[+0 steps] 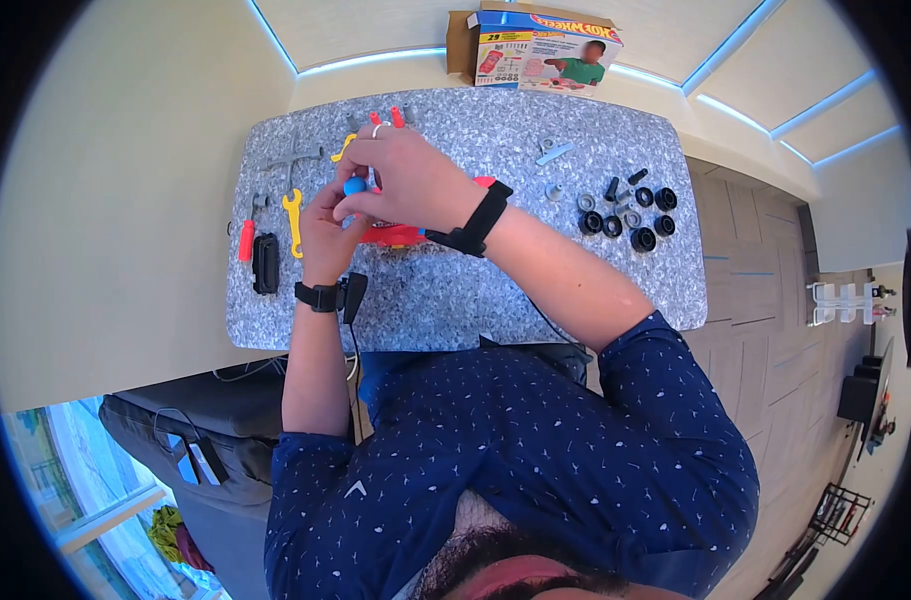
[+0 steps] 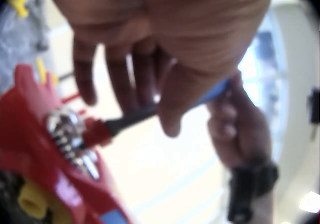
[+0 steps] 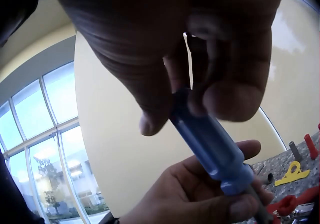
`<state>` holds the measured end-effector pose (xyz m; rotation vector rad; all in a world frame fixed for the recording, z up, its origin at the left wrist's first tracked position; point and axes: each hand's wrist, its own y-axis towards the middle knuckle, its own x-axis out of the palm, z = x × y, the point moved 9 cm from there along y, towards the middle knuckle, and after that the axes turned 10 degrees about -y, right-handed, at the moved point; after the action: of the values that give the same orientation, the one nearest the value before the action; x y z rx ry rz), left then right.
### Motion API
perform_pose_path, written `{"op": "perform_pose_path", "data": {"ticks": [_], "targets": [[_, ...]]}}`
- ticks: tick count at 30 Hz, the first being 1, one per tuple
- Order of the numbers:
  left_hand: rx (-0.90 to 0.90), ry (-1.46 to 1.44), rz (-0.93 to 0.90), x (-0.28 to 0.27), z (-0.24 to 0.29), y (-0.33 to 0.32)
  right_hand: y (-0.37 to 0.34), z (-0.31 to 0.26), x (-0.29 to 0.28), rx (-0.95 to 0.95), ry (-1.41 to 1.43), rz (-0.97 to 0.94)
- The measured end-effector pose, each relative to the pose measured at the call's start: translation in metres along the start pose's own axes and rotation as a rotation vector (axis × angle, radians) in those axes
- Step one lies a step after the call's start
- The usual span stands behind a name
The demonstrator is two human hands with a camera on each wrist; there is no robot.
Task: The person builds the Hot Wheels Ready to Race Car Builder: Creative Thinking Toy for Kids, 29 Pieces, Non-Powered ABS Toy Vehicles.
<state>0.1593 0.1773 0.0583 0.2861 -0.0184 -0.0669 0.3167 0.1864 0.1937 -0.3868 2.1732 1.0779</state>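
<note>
My right hand (image 1: 412,172) pinches the end of a screwdriver's blue handle (image 3: 210,141) between thumb and fingers. Lower down, the fingers and thumb of my left hand (image 3: 195,194) hold its grey shaft (image 2: 135,118) just below the handle. The shaft slants down to a small red piece (image 2: 97,134) beside a chrome engine part (image 2: 67,136) on a red toy car body (image 2: 30,119). In the head view both hands cover most of the tool and part of the car.
Left on the speckled table (image 1: 425,310) lie a yellow wrench (image 1: 293,222), a red-handled tool (image 1: 246,240), a black tray-like part (image 1: 265,263) and a grey cross-shaped piece (image 1: 293,155). Several black wheels (image 1: 643,238) are at right. A Hot Wheels box (image 1: 545,50) stands behind.
</note>
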Motion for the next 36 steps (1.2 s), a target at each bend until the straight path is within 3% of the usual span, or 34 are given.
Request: {"op": "perform_pose_path", "data": {"ticks": [2,5,8,11,14,18,21,24,27,30,32,36], "targets": [[-0.062,0.105,-0.003,-0.005,0.001,-0.002,-0.001,-0.002,-0.002,-0.007,0.102,-0.017],[-0.096,-0.151,-0.02,0.004,0.003,-0.004,0.0,0.005,0.003,0.006,0.104,-0.064],[0.058,-0.11,-0.016,0.009,0.008,-0.004,-0.002,0.005,0.005,0.072,-0.009,-0.063],[-0.086,0.138,-0.046,0.001,0.0,-0.003,-0.003,0.001,0.001,0.033,0.033,-0.016],[-0.02,-0.18,-0.041,0.007,-0.003,-0.004,-0.004,0.007,0.01,-0.015,0.048,-0.079],[-0.003,-0.04,-0.02,0.007,-0.001,-0.004,-0.006,0.007,0.006,0.082,-0.033,-0.075],[-0.017,-0.073,-0.039,0.004,-0.008,-0.003,-0.008,0.002,0.0,0.012,0.126,-0.025],[-0.015,-0.153,-0.071,0.009,-0.006,-0.003,-0.008,0.012,0.015,0.037,0.005,-0.159],[-0.025,-0.069,-0.056,0.01,0.0,-0.002,-0.01,0.011,0.01,0.103,-0.014,-0.129],[-0.042,-0.076,-0.028,0.003,-0.01,-0.003,-0.014,0.009,0.006,0.033,0.051,-0.004],[-0.058,-0.195,-0.029,0.006,-0.011,-0.003,-0.009,0.013,0.015,0.006,0.051,-0.098],[-0.029,-0.063,-0.053,0.009,-0.003,-0.003,-0.009,0.013,0.015,0.092,-0.028,-0.187]]}}
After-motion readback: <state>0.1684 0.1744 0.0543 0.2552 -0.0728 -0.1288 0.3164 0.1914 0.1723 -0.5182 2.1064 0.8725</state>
